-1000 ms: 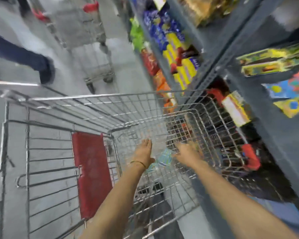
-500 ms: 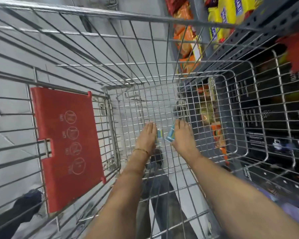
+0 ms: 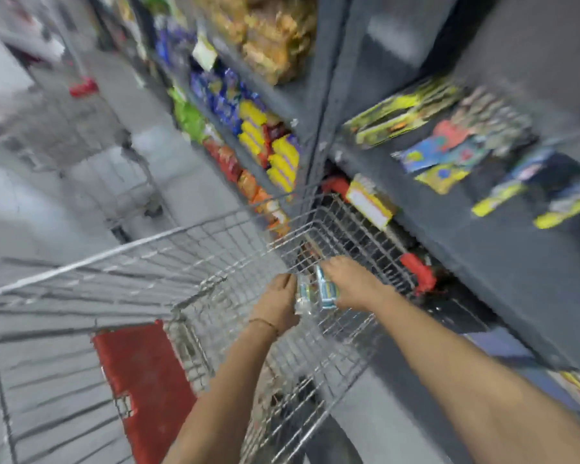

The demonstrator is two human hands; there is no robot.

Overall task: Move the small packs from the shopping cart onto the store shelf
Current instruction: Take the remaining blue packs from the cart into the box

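Your 2 hands, left hand (image 3: 276, 304) & right hand (image 3: 347, 284), each closed round 1 small blue-white pack (image 3: 325, 291), lower centre over the wire shopping cart (image 3: 181, 249), ready for grey shelf (image 3: 482, 229) at right.

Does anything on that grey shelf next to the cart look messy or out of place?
Yes. On the grey shelf, the flat colourful packets lie scattered at odd angles, some overlapping, unlike the tidy yellow packs in the next bay. The picture is too blurred to show any damage.
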